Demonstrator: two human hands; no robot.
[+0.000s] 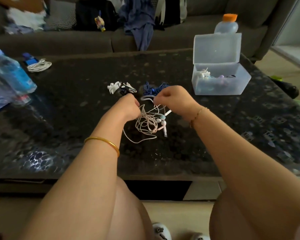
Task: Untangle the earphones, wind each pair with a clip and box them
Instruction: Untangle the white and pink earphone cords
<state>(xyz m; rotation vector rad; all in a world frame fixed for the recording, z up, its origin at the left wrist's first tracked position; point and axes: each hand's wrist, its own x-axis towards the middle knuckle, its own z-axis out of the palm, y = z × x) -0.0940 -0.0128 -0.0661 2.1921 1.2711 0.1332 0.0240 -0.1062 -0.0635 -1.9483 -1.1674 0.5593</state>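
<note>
Strands of the tangled earphones were pinched in our left hand and right hand to spread the knot.

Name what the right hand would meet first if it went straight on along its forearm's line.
Probably the blue earphones, lying on the table just beyond the knuckles of the right hand. Its height above them is unclear, so it might pass over.

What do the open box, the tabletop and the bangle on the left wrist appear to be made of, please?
The box looks like frosted translucent plastic: its contents show through blurred. The tabletop seems polished dark stone or patterned glass, given its glossy reflections; I cannot tell which. The bangle looks like shiny yellow metal, possibly gold.
</note>
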